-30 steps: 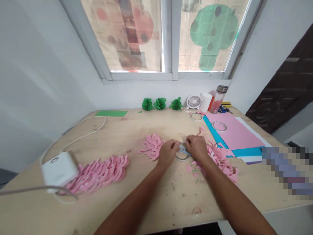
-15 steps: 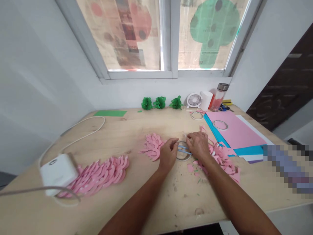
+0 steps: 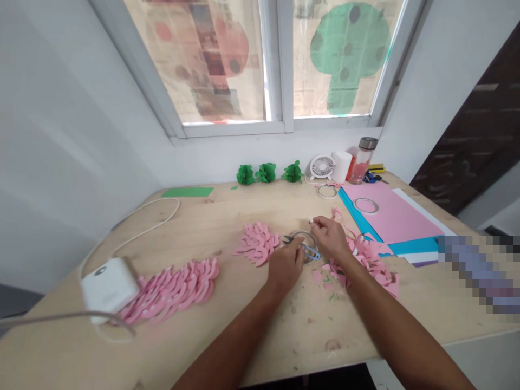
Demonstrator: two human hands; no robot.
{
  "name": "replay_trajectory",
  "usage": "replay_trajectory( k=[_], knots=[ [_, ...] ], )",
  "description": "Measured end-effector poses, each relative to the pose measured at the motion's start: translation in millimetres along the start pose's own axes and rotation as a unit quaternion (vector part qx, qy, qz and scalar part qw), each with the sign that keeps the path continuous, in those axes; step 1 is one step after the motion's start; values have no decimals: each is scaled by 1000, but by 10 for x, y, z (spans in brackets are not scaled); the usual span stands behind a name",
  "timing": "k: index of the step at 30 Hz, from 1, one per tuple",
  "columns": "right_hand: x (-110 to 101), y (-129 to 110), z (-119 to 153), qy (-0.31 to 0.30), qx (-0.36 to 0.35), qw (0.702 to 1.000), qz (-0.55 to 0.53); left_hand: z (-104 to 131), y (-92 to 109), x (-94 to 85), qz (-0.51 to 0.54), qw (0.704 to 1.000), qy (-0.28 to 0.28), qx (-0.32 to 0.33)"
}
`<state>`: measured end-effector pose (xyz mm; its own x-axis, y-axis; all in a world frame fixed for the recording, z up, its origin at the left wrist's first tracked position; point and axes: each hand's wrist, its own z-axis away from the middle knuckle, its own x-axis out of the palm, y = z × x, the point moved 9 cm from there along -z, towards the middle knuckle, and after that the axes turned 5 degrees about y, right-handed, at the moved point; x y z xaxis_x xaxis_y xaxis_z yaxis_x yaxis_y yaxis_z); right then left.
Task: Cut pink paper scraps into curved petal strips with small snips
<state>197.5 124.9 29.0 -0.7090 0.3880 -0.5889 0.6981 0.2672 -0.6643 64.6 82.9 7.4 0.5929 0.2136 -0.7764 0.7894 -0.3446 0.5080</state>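
In the head view, my left hand (image 3: 287, 262) is closed on a small pair of scissors (image 3: 312, 252), dark blades pointing left and light-blue handles to the right. Behind and under the scissors lies a narrow tape roll (image 3: 307, 236) on the table. My right hand (image 3: 330, 235) sits just right of the roll, its fingertips pinching a small white strip (image 3: 311, 220) that looks like tape. A cluster of pink paper petals (image 3: 257, 244) lies left of my left hand. Pink paper scraps (image 3: 371, 262) are heaped beside and partly behind my right forearm.
More pink petals (image 3: 182, 287) lie left, beside a white box (image 3: 109, 287) with a cable. Green paper flowers (image 3: 266, 173), a small fan (image 3: 322, 167) and a glass bottle (image 3: 363, 162) stand along the wall. Coloured sheets (image 3: 398, 216) bearing another tape roll (image 3: 366, 206) lie right.
My left hand has taken up the scissors, which lay across the tape roll between my hands. My right hand's fingers have drawn together around the white strip, slightly away from the roll.
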Motion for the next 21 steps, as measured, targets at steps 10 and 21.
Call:
replay_trajectory(
  k=[10,21],
  knots=[
    [20,31,-28,-11,38,988,-151,26,-116,-16,134,986,15,-96],
    [56,-70,3,-16,39,976,-214,54,-400,302,506,804,7,-312]
  ],
)
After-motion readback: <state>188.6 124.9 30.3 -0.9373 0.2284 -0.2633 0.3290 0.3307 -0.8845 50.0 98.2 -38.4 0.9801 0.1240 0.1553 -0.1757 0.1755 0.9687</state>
